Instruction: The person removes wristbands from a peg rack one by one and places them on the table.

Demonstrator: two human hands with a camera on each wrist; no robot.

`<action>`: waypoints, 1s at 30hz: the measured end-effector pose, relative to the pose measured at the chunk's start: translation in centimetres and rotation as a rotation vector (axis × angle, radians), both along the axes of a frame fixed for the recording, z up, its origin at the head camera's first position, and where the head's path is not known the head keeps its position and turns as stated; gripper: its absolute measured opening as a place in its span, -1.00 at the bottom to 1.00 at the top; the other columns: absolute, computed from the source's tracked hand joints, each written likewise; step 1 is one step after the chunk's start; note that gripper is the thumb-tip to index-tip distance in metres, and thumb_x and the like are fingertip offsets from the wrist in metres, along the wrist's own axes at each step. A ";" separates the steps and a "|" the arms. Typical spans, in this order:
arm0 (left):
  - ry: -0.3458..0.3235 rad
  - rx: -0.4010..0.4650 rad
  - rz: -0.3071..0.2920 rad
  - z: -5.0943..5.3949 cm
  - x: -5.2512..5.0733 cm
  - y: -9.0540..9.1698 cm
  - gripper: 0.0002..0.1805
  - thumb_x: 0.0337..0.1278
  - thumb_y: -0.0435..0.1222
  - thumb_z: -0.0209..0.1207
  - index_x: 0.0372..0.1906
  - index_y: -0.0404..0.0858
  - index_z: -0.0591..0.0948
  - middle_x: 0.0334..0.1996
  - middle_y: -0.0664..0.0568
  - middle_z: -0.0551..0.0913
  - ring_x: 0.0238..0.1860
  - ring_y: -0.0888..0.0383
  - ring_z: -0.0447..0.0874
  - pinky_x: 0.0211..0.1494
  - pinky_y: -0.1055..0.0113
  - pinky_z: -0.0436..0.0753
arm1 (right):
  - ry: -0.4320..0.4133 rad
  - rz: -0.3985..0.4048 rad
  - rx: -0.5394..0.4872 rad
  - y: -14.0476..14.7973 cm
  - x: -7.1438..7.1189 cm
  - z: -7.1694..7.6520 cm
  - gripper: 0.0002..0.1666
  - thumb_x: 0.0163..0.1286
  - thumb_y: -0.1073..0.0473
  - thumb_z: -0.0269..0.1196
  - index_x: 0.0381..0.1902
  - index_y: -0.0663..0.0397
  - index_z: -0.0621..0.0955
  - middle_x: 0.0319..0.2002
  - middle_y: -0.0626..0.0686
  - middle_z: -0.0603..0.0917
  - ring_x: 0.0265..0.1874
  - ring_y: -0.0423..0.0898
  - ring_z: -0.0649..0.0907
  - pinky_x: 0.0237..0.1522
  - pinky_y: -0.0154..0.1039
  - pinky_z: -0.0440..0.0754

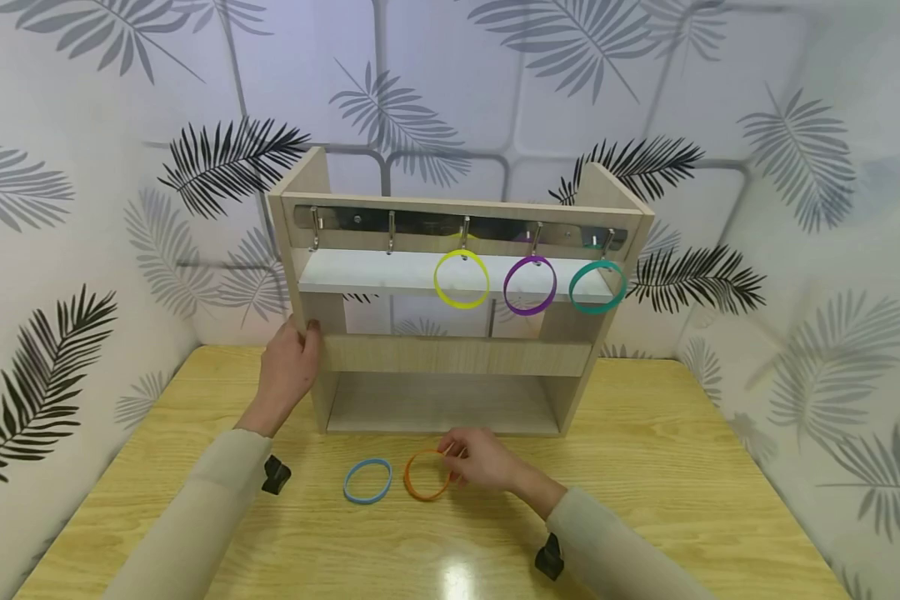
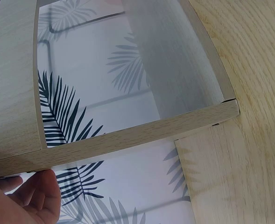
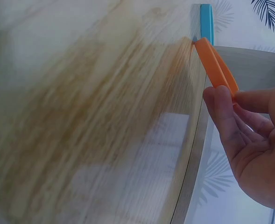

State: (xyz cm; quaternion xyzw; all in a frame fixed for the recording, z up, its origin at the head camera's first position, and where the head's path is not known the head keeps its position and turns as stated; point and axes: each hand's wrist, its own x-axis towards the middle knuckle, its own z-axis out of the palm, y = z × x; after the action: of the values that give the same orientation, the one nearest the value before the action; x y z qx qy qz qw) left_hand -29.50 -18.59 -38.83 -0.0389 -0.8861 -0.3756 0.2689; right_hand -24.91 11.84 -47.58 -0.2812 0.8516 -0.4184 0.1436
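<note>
My right hand (image 1: pixel 482 460) pinches the right side of an orange band (image 1: pixel 408 482), whose far edge stays near the table. In the right wrist view, thumb and fingertips hold the orange band (image 3: pixel 213 64), which is tilted. A blue band (image 1: pixel 368 500) lies to its left. My left hand (image 1: pixel 288 367) grips the left side panel of a wooden rack (image 1: pixel 450 356); the left wrist view shows the hand (image 2: pixel 37 198) with curled fingers at the panel edge. From the rack's hooks hang a yellow band (image 1: pixel 462 306), a purple band (image 1: pixel 528 312) and a teal band (image 1: pixel 598 309).
Two hooks at the left of the metal strip (image 1: pixel 427 223) hold nothing. The rack stands toward the back of the wooden table (image 1: pixel 390 554), in front of a leaf-patterned wall (image 1: pixel 450 108). A black strap piece shows beneath each sleeve.
</note>
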 end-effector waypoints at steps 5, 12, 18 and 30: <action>-0.008 0.000 0.003 0.0 0.0 -0.1 -0.43 0.44 -0.06 -0.28 0.15 -0.48 0.41 -0.14 -0.36 0.56 -0.19 -0.25 0.58 -0.22 -0.12 0.50 | -0.002 0.019 0.025 -0.1 -0.2 -0.2 -0.77 0.35 0.40 0.12 -0.05 0.38 0.52 -0.29 0.21 0.65 -0.47 -0.01 0.68 -0.52 -0.25 0.61; -0.007 -0.002 0.005 0.0 -0.1 0.0 -0.44 0.43 -0.06 -0.27 0.10 -0.47 0.43 -0.18 -0.34 0.56 -0.22 -0.24 0.58 -0.24 -0.12 0.50 | -0.003 0.017 0.047 -0.2 -0.4 -0.5 -0.77 0.31 0.41 0.16 -0.08 0.35 0.55 -0.30 0.18 0.66 -0.46 -0.08 0.67 -0.50 -0.30 0.60; 0.002 -0.002 0.005 0.0 -0.1 0.0 -0.44 0.43 -0.06 -0.27 0.09 -0.47 0.43 -0.20 -0.34 0.56 -0.23 -0.25 0.58 -0.26 -0.12 0.50 | -0.032 0.008 0.050 -0.2 -0.4 -0.6 -0.78 0.29 0.41 0.18 -0.09 0.35 0.55 -0.31 0.16 0.65 -0.46 -0.11 0.66 -0.47 -0.27 0.62; -0.007 0.004 -0.004 0.0 -0.1 -0.1 -0.44 0.43 -0.05 -0.27 0.11 -0.46 0.43 -0.19 -0.33 0.56 -0.24 -0.22 0.58 -0.27 -0.10 0.51 | -0.060 -0.004 0.043 -0.6 -0.7 -1.0 -0.77 0.28 0.40 0.21 -0.09 0.34 0.56 -0.33 0.14 0.66 -0.48 -0.09 0.67 -0.48 -0.27 0.62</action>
State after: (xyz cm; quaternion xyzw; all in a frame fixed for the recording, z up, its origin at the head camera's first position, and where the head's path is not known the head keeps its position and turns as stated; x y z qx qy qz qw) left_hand -29.60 -18.71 -38.85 -0.0389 -0.8861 -0.3782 0.2652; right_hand -25.64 11.29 -48.62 -0.2637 0.8563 -0.4086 0.1740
